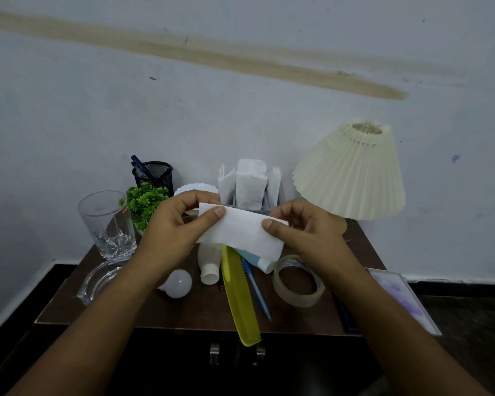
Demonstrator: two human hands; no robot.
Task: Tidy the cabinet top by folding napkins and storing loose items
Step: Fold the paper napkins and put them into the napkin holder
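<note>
A white napkin (242, 231), folded into a strip, is held above the dark wooden cabinet top (195, 310). My left hand (175, 227) pinches its left end with thumb on top. My right hand (303, 227) pinches its right end. Behind it a holder (250, 184) carries several folded white napkins upright. Loose items lie under the napkin: a yellow comb (239, 301) reaching over the front edge, a blue pen (257, 292), a white bottle (209, 267), a white bulb (178, 282), a roll of clear tape (297, 284) and a tube (257, 260), partly hidden.
A tall drinking glass (107, 224) and a glass ashtray (97, 281) stand at the left. A small green plant (145, 202), a black mesh pen cup (154, 174) and a white scalloped dish (196, 188) sit at the back. A pleated cream lamp (352, 172) stands right, a picture frame (403, 298) beside the cabinet.
</note>
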